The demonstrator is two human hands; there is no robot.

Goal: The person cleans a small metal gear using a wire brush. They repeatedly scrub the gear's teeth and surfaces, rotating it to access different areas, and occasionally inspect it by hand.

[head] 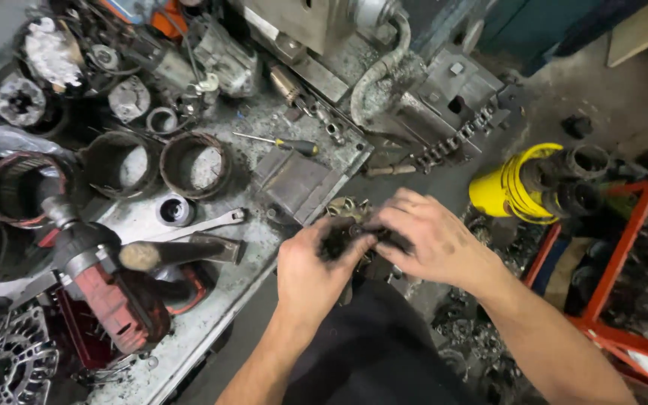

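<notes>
The workbench (189,330) at left is crowded: a red power tool (114,296), a wrench (196,225) and stator housings (193,165) block passage. Open floor (444,172) runs through the centre, between the bench edge and the yellow cylinder (511,187) and red frame (616,247) at right.

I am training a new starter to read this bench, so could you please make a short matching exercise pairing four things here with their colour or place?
Things:
1. power tool
2. screwdriver
3. cylinder
4. small dark part

Descriptions:
A. yellow, lying off the bench to the right
B. held between the left hand and the right hand
C. red and black, at the bench's near left
D. black and yellow handle, mid-bench

Pairs: 1-C, 2-D, 3-A, 4-B
</notes>
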